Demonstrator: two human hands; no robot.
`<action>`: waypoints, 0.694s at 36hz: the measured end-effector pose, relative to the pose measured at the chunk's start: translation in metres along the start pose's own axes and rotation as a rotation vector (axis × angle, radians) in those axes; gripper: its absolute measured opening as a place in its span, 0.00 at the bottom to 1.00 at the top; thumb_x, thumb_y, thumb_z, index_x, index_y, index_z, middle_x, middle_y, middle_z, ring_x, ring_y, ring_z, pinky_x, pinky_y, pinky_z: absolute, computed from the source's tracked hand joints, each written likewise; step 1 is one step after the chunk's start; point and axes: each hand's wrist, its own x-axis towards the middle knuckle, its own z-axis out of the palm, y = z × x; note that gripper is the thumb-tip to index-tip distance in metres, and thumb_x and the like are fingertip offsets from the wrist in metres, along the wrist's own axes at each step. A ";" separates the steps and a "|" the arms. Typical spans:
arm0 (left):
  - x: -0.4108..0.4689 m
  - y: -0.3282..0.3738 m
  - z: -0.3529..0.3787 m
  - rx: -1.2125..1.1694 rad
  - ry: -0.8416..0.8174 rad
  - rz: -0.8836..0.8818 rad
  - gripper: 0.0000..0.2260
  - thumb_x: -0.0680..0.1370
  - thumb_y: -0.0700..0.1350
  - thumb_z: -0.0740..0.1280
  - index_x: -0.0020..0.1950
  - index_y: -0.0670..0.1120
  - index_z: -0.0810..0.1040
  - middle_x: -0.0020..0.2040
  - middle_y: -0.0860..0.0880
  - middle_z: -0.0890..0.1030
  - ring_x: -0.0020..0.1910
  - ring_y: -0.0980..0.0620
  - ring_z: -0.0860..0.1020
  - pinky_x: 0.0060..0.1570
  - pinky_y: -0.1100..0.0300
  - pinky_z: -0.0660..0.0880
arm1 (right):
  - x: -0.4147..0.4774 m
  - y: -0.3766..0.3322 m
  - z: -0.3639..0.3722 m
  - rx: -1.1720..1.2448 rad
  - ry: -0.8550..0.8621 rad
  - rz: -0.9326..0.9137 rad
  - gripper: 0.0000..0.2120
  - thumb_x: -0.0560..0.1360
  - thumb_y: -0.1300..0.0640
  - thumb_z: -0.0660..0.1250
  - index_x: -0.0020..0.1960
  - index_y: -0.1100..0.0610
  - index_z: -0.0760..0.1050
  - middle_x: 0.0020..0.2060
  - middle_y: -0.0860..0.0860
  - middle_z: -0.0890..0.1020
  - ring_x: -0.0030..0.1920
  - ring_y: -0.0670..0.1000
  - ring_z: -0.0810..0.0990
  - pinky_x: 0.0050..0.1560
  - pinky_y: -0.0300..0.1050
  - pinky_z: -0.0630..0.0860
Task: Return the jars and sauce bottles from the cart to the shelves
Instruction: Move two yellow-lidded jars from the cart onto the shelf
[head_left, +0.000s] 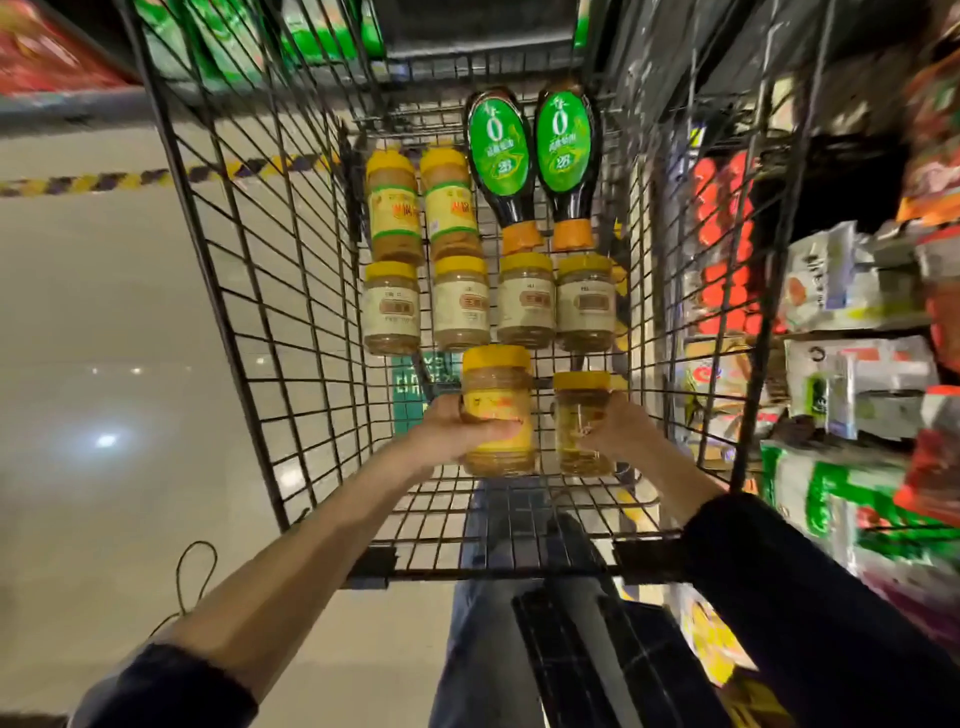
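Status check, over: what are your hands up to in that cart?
Left hand gripping yellow-label jar. Right hand gripping second jar. Six jars, two sauce bottles lying in cart. Nothing blocking hands.

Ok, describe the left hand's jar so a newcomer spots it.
In the wire cart, below the row of four white-labelled jars, two jars are held. The left hand grips the yellow-labelled jar; the other jar in the right hand shows no such label.

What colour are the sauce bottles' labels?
Green, on both sauce bottles, in the head view.
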 end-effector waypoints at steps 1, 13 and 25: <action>-0.005 0.002 -0.003 -0.014 -0.004 0.011 0.10 0.72 0.44 0.71 0.49 0.57 0.76 0.48 0.54 0.81 0.49 0.54 0.80 0.48 0.62 0.76 | 0.001 0.001 0.001 -0.010 0.003 -0.005 0.32 0.70 0.59 0.73 0.68 0.63 0.61 0.61 0.58 0.75 0.62 0.57 0.74 0.54 0.43 0.70; -0.036 0.010 -0.021 -0.099 0.044 0.050 0.14 0.73 0.43 0.71 0.57 0.52 0.75 0.50 0.54 0.81 0.46 0.63 0.80 0.38 0.70 0.78 | 0.030 0.014 0.033 0.234 0.025 0.071 0.39 0.60 0.55 0.80 0.65 0.61 0.65 0.59 0.57 0.77 0.60 0.59 0.75 0.63 0.54 0.72; -0.049 0.023 -0.008 -0.030 0.091 0.053 0.14 0.72 0.43 0.72 0.56 0.52 0.75 0.51 0.50 0.82 0.50 0.56 0.80 0.47 0.63 0.79 | 0.020 0.010 0.025 0.324 0.049 0.003 0.42 0.52 0.49 0.82 0.61 0.58 0.70 0.54 0.54 0.79 0.57 0.55 0.77 0.58 0.47 0.74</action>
